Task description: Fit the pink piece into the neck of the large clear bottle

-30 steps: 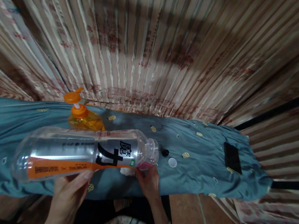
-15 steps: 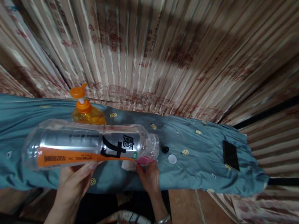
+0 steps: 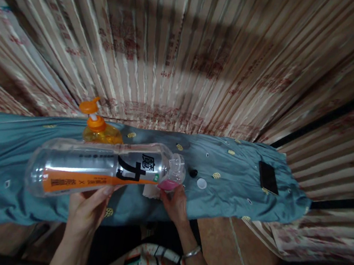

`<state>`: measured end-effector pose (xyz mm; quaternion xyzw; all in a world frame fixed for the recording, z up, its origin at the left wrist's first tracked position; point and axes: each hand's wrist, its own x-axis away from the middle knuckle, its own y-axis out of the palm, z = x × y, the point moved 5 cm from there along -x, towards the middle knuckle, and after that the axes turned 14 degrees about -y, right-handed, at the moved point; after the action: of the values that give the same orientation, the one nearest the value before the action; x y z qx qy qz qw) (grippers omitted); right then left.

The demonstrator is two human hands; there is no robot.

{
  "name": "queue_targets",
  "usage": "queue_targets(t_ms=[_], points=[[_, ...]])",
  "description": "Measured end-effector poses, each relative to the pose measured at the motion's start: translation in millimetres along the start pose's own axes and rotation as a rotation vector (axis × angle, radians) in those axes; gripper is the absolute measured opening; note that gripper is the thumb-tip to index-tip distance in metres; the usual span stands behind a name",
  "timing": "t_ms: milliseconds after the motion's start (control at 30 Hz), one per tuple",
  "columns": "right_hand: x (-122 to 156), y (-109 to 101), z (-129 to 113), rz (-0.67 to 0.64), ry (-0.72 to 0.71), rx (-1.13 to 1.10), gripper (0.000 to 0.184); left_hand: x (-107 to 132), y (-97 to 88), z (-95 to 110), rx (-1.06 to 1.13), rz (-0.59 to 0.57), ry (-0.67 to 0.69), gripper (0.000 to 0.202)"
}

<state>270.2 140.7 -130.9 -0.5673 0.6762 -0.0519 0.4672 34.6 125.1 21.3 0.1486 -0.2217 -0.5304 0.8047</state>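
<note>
A large clear plastic bottle (image 3: 89, 168) with a silver and orange label lies sideways in the air above the cloth, its neck to the right. My left hand (image 3: 89, 208) grips the bottle from below, with the thumb on the label. At the neck end, my right hand (image 3: 175, 203) pinches a small bright pink piece (image 3: 168, 185) that looks thin and partly see-through. Its exact kind is unclear, and so is whether it touches the bottle's mouth. Under the neck lies a white tissue-like piece (image 3: 150, 191), partly covered by the bottle and hand.
Behind the bottle stands an orange pump bottle (image 3: 96, 124) of yellow liquid. A small black object (image 3: 193, 173) and a white disc (image 3: 202, 183) rest right of the neck. A black phone (image 3: 268, 178) lies far right on the teal cloth (image 3: 229, 201). Pleated curtains (image 3: 175, 53) hang behind.
The whole view has shifted slightly, so everything sits a little further left. Both hands keep their holds, and the bottle stays sideways with its neck beside the pink piece.
</note>
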Motion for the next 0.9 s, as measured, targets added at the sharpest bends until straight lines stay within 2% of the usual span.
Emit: queue_targets(t_ms=[333, 567, 900], points=[[0.0, 1.0, -0.8, -0.009, 0.003, 0.024, 0.027, 1.8, 1.5, 2.5, 0.006, 0.046, -0.005, 0.057], [-0.5, 1.0, -1.2, 0.0, -0.018, -0.003, 0.025, 1.1, 2.5, 3.3, 0.006, 0.025, 0.012, 0.046], [1.5, 3.0, 0.7, 0.026, -0.046, 0.01, 0.029, -2.1, 4.1, 1.2, 0.035, 0.062, 0.043, 0.061]])
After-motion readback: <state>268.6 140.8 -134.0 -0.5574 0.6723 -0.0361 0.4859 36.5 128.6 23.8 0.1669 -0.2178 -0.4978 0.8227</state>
